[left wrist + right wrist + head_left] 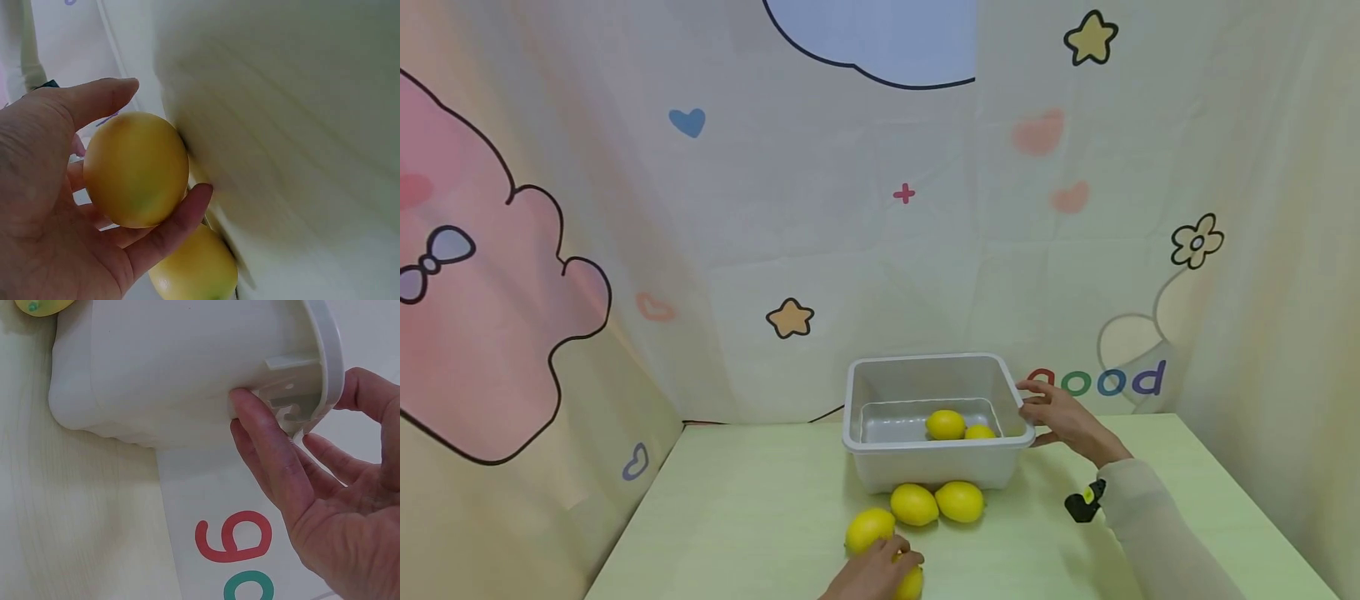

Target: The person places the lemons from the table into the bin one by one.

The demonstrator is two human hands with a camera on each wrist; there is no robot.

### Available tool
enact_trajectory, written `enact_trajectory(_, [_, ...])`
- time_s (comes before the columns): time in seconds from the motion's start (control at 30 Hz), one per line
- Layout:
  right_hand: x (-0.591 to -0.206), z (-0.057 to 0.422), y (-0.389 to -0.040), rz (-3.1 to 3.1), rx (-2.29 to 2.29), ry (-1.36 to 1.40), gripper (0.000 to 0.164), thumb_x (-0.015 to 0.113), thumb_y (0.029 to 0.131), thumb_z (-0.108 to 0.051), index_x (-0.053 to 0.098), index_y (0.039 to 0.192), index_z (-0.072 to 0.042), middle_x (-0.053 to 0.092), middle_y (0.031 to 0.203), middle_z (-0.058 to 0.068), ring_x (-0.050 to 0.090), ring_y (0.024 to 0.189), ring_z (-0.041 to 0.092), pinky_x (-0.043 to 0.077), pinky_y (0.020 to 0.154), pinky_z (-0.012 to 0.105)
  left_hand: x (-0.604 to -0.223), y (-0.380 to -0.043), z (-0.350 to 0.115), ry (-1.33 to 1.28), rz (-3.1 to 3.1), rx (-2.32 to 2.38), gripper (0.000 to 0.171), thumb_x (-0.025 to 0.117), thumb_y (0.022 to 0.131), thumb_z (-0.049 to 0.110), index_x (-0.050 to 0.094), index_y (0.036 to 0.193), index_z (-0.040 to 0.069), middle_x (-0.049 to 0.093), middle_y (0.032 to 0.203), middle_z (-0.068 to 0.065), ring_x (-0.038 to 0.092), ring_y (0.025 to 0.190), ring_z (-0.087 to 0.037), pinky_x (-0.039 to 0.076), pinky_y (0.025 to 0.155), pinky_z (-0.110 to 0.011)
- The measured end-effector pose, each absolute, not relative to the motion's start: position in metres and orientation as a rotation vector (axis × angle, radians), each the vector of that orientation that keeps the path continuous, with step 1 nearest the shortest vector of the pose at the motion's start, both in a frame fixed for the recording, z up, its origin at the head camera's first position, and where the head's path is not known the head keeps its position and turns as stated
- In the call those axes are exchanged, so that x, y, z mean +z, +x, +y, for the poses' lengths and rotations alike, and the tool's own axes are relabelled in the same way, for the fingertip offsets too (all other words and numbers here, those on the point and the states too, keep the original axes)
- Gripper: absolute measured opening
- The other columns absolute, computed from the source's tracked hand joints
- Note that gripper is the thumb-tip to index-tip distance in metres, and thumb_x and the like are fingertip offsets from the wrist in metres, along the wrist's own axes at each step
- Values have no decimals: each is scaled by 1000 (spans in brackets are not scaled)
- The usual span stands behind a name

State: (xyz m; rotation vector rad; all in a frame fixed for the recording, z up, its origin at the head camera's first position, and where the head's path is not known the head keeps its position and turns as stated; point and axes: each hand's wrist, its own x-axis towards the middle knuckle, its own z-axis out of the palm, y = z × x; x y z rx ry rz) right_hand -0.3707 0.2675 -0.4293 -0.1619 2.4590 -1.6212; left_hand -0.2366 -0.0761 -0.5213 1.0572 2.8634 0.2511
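Note:
My left hand [874, 573] is at the near edge of the head view, curled round a yellow lemon [136, 169] that rests on the table. A second lemon [197, 265] lies just beyond it in the left wrist view. My right hand [1071, 422] grips the right end of a whitish plastic bin [940, 460], fingers at its rim and under the rim's side in the right wrist view. Inside the bin lie two lemons [945, 425], one partly hidden by the front wall. Two more lemons [914, 505] sit side by side against the bin's front, with another lemon [869, 531] nearer and to the left.
The bin stands upright on a pale wood-grain table [737, 508], near its back edge. Behind hangs a light printed curtain [820, 233] with stars, hearts and coloured letters. A black wrist strap [1084, 502] is on the right sleeve.

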Motion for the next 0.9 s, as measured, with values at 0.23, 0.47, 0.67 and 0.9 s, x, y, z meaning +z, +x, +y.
enact_trajectory(0.23, [-429, 267, -372, 2457, -1624, -129, 58, 52, 92, -19, 28, 144, -10, 45, 137, 25, 58, 110, 37, 58, 75, 42, -527, -240, -79, 1069, 2746, 246, 37, 59, 83, 52, 57, 114, 32, 57, 104, 11, 50, 86, -1, 48, 72, -22])
enact_trajectory(0.47, [-430, 268, -374, 2471, -1614, -130, 57, 51, 93, -19, 28, 144, -10, 44, 138, 25, 58, 110, 35, 58, 75, 42, -526, -241, -80, 1050, 2702, 270, 35, 60, 83, 51, 59, 115, 35, 57, 99, 11, 48, 80, 0, 47, 70, -21])
enact_trajectory(0.67, [-431, 267, -373, 2455, -1635, -94, 59, 53, 92, -20, 28, 145, -11, 43, 138, 26, 58, 111, 37, 57, 76, 42, -527, -240, -81, 1042, 2704, 291, 35, 61, 83, 49, 60, 115, 35, 57, 99, 11, 48, 79, 1, 48, 70, -20])
enact_trajectory(0.9, [-431, 266, -372, 2452, -1647, -76, 60, 54, 92, -20, 28, 144, -11, 42, 139, 26, 55, 114, 41, 57, 76, 42, -522, -239, -81, 998, 2687, 309, 37, 63, 82, 50, 59, 116, 35, 57, 102, 10, 48, 78, 0, 48, 71, -21])
